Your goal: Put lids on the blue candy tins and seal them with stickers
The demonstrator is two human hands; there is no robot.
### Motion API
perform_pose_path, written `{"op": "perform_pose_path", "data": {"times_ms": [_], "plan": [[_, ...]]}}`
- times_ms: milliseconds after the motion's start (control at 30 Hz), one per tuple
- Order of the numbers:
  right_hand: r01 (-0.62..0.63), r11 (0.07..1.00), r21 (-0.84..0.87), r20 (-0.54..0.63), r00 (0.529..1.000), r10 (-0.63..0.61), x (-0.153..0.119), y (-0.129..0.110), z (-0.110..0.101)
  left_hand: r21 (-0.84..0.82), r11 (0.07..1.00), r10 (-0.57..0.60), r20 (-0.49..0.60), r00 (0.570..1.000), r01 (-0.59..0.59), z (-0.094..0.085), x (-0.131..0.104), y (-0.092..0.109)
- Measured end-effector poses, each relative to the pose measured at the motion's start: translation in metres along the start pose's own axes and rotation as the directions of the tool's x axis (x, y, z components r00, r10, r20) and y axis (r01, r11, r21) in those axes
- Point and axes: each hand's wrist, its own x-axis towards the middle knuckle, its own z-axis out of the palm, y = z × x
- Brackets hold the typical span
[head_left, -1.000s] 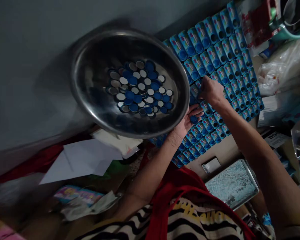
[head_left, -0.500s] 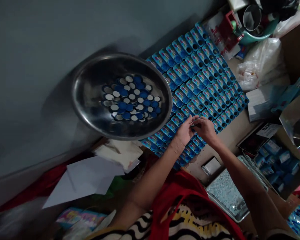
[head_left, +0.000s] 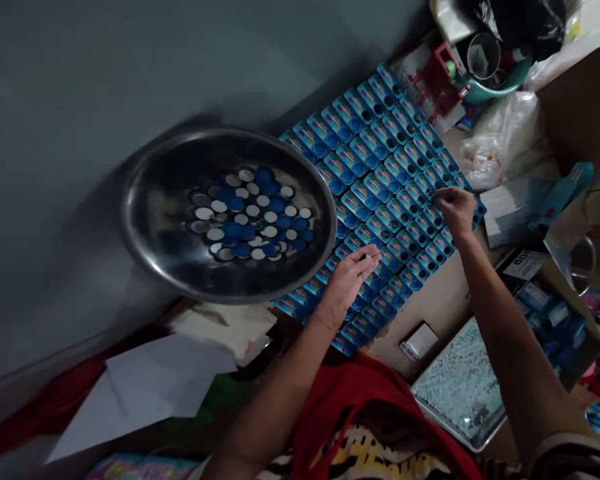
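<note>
Rows of small blue cases (head_left: 370, 197) lie side by side, each with a round spot at one end. Some spots are blue, others dark. My left hand (head_left: 349, 277) is over the near rows, palm partly up, its curled fingers around a small shiny dark piece (head_left: 367, 257). Farther right, my right hand (head_left: 457, 212) pinches above the right-hand rows; whatever is between its fingertips is too small to make out. A large oval steel bowl (head_left: 153, 233) at the left holds many round discs (head_left: 253, 212), some white, some blue.
A clear tray (head_left: 457, 387) of pale blue-green pellets lies near my right forearm, beside a small white box (head_left: 420, 341). Beyond are a carton of blue packs (head_left: 555, 320), plastic bags (head_left: 515, 143), a red tape dispenser (head_left: 445, 77) and a green basin (head_left: 500, 90). White paper (head_left: 145, 383) lies lower left.
My hands were together over the cases and are now apart. The right hand has moved right and away to the far rows; the left has shifted slightly left, its fingers more spread.
</note>
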Motion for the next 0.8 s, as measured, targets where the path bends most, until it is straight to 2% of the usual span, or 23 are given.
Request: {"op": "perform_pose_path", "data": {"times_ms": [200, 367, 433, 600, 700, 800], "plan": [[-0.016, 0.962, -0.273, -0.041, 0.999, 0.005, 0.021, -0.014, 0.010, 0.099, 0.995, 0.014, -0.012, 1.000, -0.012, 0.015, 0.011, 0.004], [0.004, 0.913, -0.407, 0.103, 0.994, 0.041, 0.019, -0.018, 0.013, 0.146, 0.985, 0.097, -0.040, 0.994, -0.090, 0.021, 0.013, 0.014], [-0.018, 0.893, -0.450, 0.121, 0.989, 0.081, 0.019, -0.019, 0.016, 0.178, 0.976, 0.136, -0.048, 0.990, -0.125, 0.025, 0.016, 0.017], [-0.113, 0.867, -0.485, 0.151, 0.966, 0.210, 0.047, -0.013, 0.016, 0.213, 0.959, 0.198, -0.029, 0.980, -0.187, 0.043, 0.035, 0.016], [-0.089, 0.864, -0.496, 0.188, 0.960, 0.207, 0.057, -0.018, 0.012, 0.267, 0.923, 0.298, -0.034, 0.954, -0.279, 0.051, 0.042, 0.015], [-0.057, 0.892, -0.448, 0.147, 0.980, 0.136, 0.027, -0.038, 0.011, 0.461, 0.803, 0.437, -0.024, 0.899, -0.378, 0.050, 0.041, 0.017]]}}
